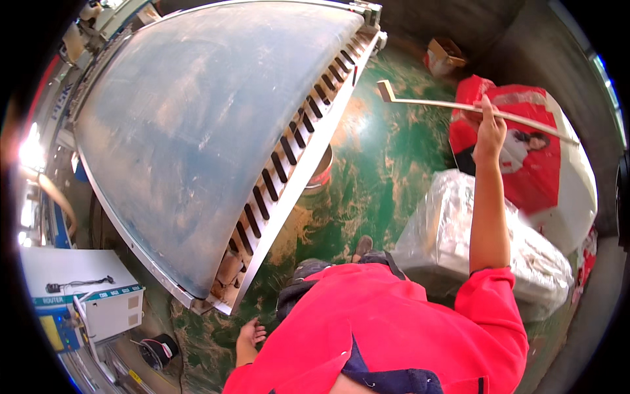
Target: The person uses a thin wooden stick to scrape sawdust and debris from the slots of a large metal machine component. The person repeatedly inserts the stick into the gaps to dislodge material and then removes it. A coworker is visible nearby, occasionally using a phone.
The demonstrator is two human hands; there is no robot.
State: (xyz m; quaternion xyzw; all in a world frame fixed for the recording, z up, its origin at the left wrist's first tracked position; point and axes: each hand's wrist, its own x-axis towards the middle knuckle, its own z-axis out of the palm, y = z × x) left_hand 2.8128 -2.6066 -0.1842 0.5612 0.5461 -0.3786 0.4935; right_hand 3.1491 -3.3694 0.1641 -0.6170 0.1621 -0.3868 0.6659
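Observation:
My right hand (491, 134) is raised at the right with its fingers closed around a long, thin, pale strip (433, 103). The strip runs nearly level, and its left end carries a short angled piece (386, 90). Low down beside my body, my left hand (251, 333) hangs with its fingers loosely apart and nothing in it. It is nearest to the front corner of a large machine bed (216, 118), which a dusty grey-blue sheet covers. Dark slots (283, 152) line the bed's right side.
A white cabinet (115, 315) with a cable on top stands at the lower left, near a black bucket (157, 351). Clear plastic wraps a bulky bundle (453, 230) to my right, before a red-and-white covered pile (525, 164). Dust streaks the green floor (387, 151); farther back sits a carton (445, 56).

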